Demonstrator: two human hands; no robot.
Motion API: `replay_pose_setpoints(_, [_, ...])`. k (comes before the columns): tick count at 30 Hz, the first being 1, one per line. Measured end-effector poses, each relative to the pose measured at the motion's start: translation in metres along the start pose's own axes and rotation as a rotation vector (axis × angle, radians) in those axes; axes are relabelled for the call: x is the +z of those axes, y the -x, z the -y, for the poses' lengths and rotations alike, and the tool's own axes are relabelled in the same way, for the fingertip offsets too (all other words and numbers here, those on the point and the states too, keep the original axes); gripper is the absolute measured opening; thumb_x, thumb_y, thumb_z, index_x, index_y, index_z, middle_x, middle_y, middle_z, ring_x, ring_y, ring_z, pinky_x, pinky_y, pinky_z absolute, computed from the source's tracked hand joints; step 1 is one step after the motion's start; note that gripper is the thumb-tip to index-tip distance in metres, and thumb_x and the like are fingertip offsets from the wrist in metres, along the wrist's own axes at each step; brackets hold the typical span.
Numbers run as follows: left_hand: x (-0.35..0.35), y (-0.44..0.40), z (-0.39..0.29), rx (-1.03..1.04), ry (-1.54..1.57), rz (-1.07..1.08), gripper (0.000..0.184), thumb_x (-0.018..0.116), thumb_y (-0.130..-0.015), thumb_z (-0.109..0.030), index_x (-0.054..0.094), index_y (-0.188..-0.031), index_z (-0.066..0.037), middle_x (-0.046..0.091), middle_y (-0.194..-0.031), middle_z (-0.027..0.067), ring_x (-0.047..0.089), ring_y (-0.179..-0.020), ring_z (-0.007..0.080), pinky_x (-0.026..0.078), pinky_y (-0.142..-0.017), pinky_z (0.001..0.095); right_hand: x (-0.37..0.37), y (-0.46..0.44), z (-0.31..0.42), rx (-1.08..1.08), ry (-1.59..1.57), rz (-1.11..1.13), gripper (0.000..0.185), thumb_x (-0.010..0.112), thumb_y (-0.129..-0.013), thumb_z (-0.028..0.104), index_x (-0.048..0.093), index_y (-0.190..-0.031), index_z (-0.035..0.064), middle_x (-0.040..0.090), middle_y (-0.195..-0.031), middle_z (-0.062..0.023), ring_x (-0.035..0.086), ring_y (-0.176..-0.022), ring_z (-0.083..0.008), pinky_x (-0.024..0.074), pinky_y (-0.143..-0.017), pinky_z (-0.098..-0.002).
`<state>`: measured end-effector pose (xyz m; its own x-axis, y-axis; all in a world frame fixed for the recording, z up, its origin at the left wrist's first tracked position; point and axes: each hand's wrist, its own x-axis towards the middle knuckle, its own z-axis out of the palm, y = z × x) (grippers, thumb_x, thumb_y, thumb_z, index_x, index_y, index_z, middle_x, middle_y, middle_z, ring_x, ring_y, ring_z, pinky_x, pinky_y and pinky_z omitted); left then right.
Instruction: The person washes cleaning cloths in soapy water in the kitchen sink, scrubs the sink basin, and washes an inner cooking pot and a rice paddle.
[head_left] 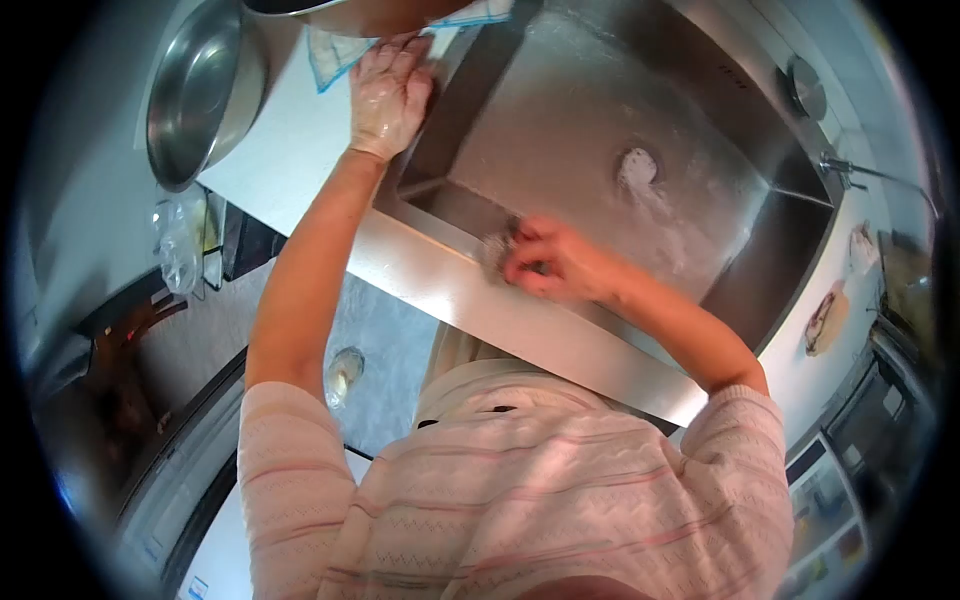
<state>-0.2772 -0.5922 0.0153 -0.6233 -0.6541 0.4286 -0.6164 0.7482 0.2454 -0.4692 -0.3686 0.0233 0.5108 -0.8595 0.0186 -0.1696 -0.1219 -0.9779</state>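
Along the near edge of the rectangular stainless-steel sink [545,130], at about seven o'clock from its middle, the person's bare right hand [555,260] was closed around a silvery-grey scrubber [494,255], fingers curled and smeared by blur. The scrubber was at the sink's front rim, though the blur hid whether it pressed there. The bare left hand [390,95], wet and shining, lay palm down between nine and ten o'clock, beside the basin, its fingers loosely stretched and gripping nothing that I could see. Its fingertips reached up close to a white cloth with a blue border [333,58], partly covered at ten o'clock by a round, brown-sided pan [370,17]; whether they touched either, I couldn't tell. Farther out toward nine, a wide, shiny steel bowl [187,95] sat by the white countertop [275,160]. A wet sheen surrounded the round, pale drain [638,168], and a slim metal tap [845,167] stuck out at three.
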Motion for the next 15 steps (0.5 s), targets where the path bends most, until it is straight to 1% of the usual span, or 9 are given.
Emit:
replay_pose_setpoints(1, [-0.002,0.001,-0.002,-0.025,0.04,0.001,0.035,0.043,-0.079,-0.023,0.055,-0.108,-0.01,0.052,-0.113,0.0065,0.045,-0.105,0.0274,0.032,-0.09,0.0402,-0.006,0.026,0.006,0.095,-0.071,-0.002,0.011,0.06,-0.068,0.018,0.063,-0.075,0.0101,0.049,-0.073,-0.0079,0.046,-0.076,-0.0248,0.04,-0.069,-0.0351])
replay_pose_setpoints(3, [-0.004,-0.002,-0.006,-0.007,0.019,-0.026,0.035,0.043,-0.079,-0.023,0.055,-0.108,-0.01,0.052,-0.114,0.0066,0.045,-0.105,0.0273,0.032,-0.09,0.0397,-0.021,0.078,0.013,0.22,-0.15,0.04,0.011,0.061,-0.067,0.016,0.064,-0.076,0.0091,0.047,-0.076,-0.0074,0.044,-0.078,-0.0229,0.0395,-0.071,-0.0332])
replay_pose_setpoints(5, [-0.008,-0.003,-0.011,-0.031,0.022,-0.013,0.035,0.042,-0.079,-0.024,0.055,-0.109,-0.009,0.052,-0.116,0.0065,0.045,-0.106,0.0277,0.032,-0.09,0.0394,-0.031,0.132,0.017,0.355,-0.174,0.033,0.01,0.06,-0.069,0.014,0.063,-0.075,0.0074,0.045,-0.076,-0.0058,0.043,-0.081,-0.0211,0.0385,-0.072,-0.0304])
replay_pose_setpoints(7, [-0.007,-0.003,-0.013,-0.04,0.001,-0.021,0.036,0.042,-0.08,-0.025,0.054,-0.11,-0.01,0.051,-0.116,0.0063,0.045,-0.107,0.0281,0.032,-0.091,0.0393,-0.042,0.171,0.026,0.534,-0.358,-0.04,0.009,0.059,-0.072,0.013,0.063,-0.077,0.0068,0.047,-0.073,-0.0008,0.046,-0.077,-0.0152,0.0386,-0.07,-0.0267])
replay_pose_setpoints(8, [-0.006,-0.003,-0.01,-0.009,0.004,-0.033,0.037,0.04,-0.081,-0.028,0.054,-0.111,-0.01,0.051,-0.117,0.0063,0.044,-0.108,0.0291,0.031,-0.091,0.0395,-0.051,0.186,0.022,0.676,-0.443,-0.059,0.009,0.059,-0.073,0.013,0.062,-0.078,0.0068,0.049,-0.072,0.0006,0.046,-0.075,-0.0133,0.0388,-0.069,-0.0258])
replay_pose_setpoints(10, [-0.006,-0.003,-0.013,-0.026,-0.025,-0.02,0.038,0.039,-0.083,-0.031,0.053,-0.112,-0.01,0.05,-0.118,0.0065,0.044,-0.108,0.0296,0.032,-0.091,0.0395,-0.063,0.208,0.001,0.95,-0.613,-0.103,0.009,0.059,-0.077,0.015,0.062,-0.08,0.0066,0.051,-0.072,0.0034,0.047,-0.071,-0.0095,0.0393,-0.066,-0.0239])
replay_pose_setpoints(12, [-0.007,-0.003,-0.012,-0.036,-0.046,0.006,0.041,0.037,-0.085,-0.035,0.053,-0.113,-0.01,0.05,-0.118,0.0069,0.044,-0.108,0.0308,0.032,-0.091,0.0395,-0.053,0.198,-0.036,1.055,-0.455,-0.225,0.012,0.059,-0.08,0.018,0.062,-0.083,0.0067,0.055,-0.074,0.0038,0.047,-0.067,-0.0064,0.0398,-0.062,-0.0229])
replay_pose_setpoints(14, [-0.007,-0.003,-0.011,-0.03,-0.05,0.0,0.042,0.036,-0.085,-0.036,0.053,-0.113,-0.01,0.05,-0.119,0.0073,0.043,-0.108,0.031,0.031,-0.091,0.0394,-0.027,0.16,-0.074,0.862,-0.461,-0.123,0.017,0.055,-0.084,0.021,0.059,-0.086,0.0046,0.053,-0.077,0.0023,0.048,-0.07,-0.0072,0.0401,-0.063,-0.0236])
replay_pose_setpoints(15, [-0.007,-0.004,-0.012,-0.024,-0.05,-0.001,0.042,0.036,-0.085,-0.037,0.053,-0.114,-0.01,0.05,-0.119,0.0074,0.043,-0.108,0.0311,0.031,-0.091,0.0394,-0.01,0.129,-0.085,0.75,-0.295,-0.105,0.015,0.054,-0.084,0.019,0.058,-0.088,0.0045,0.055,-0.076,-0.0012,0.049,-0.07,-0.0105,0.0416,-0.065,-0.0249])
